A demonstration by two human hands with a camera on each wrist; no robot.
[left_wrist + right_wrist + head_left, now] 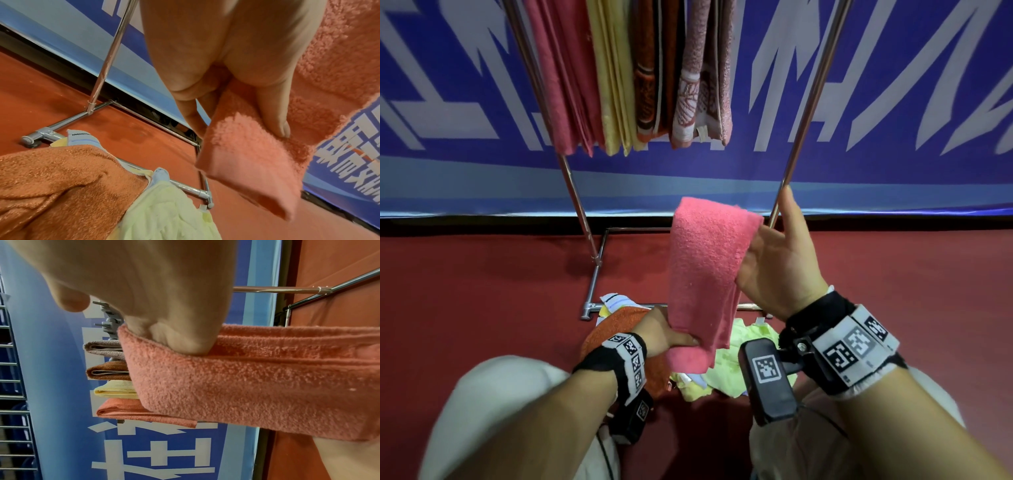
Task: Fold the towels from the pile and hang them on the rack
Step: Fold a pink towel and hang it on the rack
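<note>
A folded pink towel hangs between my two hands in front of the rack. My left hand pinches its lower end, with the thumb on the front. The wrist view shows that thumb pressed on the pink towel. My right hand holds up the top fold. Its fingers are slid inside the pink towel and its thumb points up, free of the cloth. Several folded towels hang on the rack's top bar, ahead of my right hand.
The pile lies on the red floor by the rack's base bar: an orange towel, a light green towel and a striped one. Metal rack posts rise on both sides. A blue banner stands behind.
</note>
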